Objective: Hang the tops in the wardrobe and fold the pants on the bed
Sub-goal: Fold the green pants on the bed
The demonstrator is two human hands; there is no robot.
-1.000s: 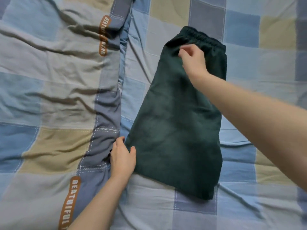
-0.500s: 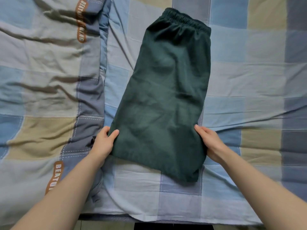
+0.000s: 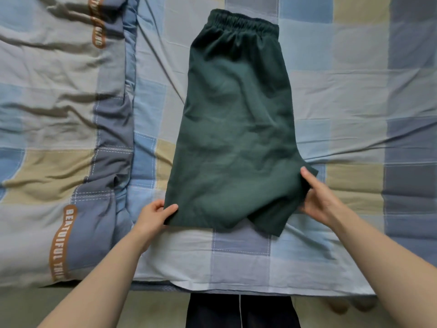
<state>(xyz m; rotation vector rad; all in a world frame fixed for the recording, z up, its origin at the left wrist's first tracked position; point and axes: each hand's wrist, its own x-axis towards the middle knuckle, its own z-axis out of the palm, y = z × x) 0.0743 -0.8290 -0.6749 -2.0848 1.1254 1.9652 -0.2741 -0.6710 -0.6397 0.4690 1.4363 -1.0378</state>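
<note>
Dark green cotton shorts (image 3: 236, 129), folded lengthwise, lie on the blue, grey and tan checked bedsheet (image 3: 343, 95), elastic waistband farthest away. The left hand (image 3: 151, 216) pinches the near left hem corner; the right hand (image 3: 319, 197) pinches the lifted right hem.

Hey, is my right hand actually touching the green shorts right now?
Touching. The head view shows the right hand gripping the green shorts at their lower right hem, the thumb lying on top of the fabric.
</note>
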